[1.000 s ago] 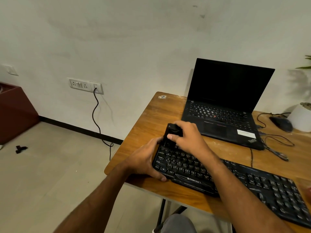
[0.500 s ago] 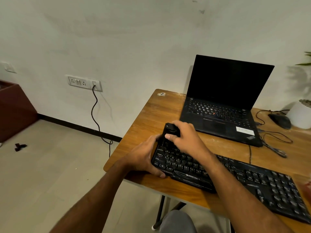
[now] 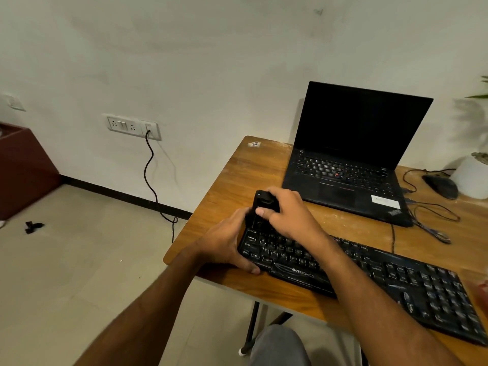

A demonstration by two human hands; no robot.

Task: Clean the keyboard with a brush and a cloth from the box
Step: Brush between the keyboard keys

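My right hand (image 3: 287, 215) grips the black brush (image 3: 264, 207) over the keyboard (image 3: 396, 281)'s end; my left hand (image 3: 224, 244) clasps that edge, table (image 3: 227, 180) rim just beyond.

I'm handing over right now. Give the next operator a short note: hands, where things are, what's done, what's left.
Right hand grips the black brush, working the keyboard's far-left corner.
Left hand holds the keyboard's left end, steadying it on the table.
Laptop sits open behind.
Done: brush in hand, brushing at the left end.
Left: the remaining keys, then the cloth wipe. Cloth and box are not in view.
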